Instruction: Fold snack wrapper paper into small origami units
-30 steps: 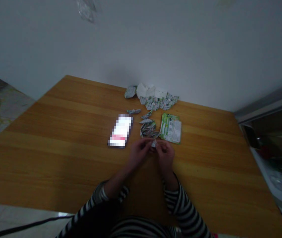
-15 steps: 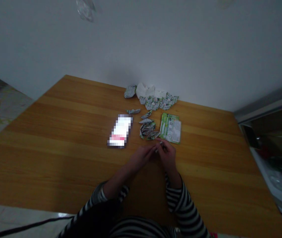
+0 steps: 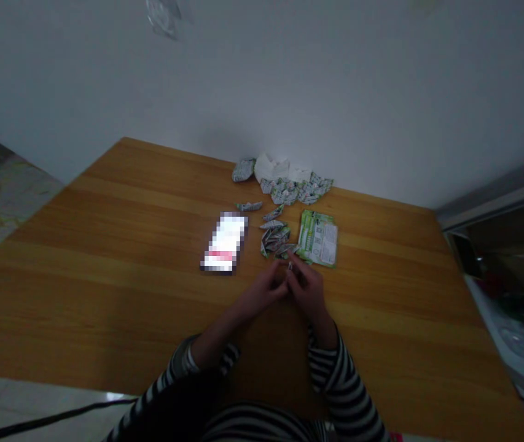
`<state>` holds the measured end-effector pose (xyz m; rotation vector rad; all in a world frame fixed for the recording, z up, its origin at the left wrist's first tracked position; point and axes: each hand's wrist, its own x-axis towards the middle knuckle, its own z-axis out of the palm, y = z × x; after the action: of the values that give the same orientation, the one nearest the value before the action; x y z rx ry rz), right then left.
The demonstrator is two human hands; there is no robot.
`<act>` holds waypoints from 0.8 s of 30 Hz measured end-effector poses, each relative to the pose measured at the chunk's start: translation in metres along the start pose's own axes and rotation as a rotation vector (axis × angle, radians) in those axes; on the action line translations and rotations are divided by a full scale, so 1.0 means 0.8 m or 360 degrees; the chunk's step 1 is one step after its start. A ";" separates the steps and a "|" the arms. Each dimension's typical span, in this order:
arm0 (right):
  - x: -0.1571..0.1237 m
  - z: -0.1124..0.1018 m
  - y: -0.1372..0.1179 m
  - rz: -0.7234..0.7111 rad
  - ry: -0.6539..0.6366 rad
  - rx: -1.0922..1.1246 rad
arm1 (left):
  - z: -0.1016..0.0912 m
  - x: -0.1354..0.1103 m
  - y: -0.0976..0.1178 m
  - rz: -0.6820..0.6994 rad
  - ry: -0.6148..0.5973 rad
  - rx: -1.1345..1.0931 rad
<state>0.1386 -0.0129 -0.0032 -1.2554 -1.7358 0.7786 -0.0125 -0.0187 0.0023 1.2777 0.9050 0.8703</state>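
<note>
Right hand (image 3: pixel 308 287) pinched a small folded paper piece (image 3: pixel 290 266) just right of the phone (image 3: pixel 225 242), nearer the person. Left hand (image 3: pixel 264 292) curled against it; in the dim view, could not tell whether it gripped too. Loose folded pieces (image 3: pixel 274 239) and green packet (image 3: pixel 319 237) lay farther right of the phone.

no legible text anywhere

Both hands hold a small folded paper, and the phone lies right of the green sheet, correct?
No: the head view shows the phone left of the green sheet. The left hand and right hand do hold a small folded paper.
</note>
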 end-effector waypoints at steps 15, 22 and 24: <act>0.002 0.006 0.001 0.0040 0.0288 0.0334 | -0.009 0.009 0.001 -0.0134 0.0248 -0.0629; 0.004 0.002 -0.009 0.0038 0.0092 0.0335 | -0.014 0.008 0.007 -0.0131 0.0379 -0.0492; 0.002 0.007 -0.010 0.0099 0.0149 0.0340 | -0.013 0.010 0.004 -0.0095 0.0462 -0.0365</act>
<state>0.1298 -0.0138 0.0010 -1.1854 -1.5020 0.9020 -0.0189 -0.0072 0.0039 0.9367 1.0321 1.0970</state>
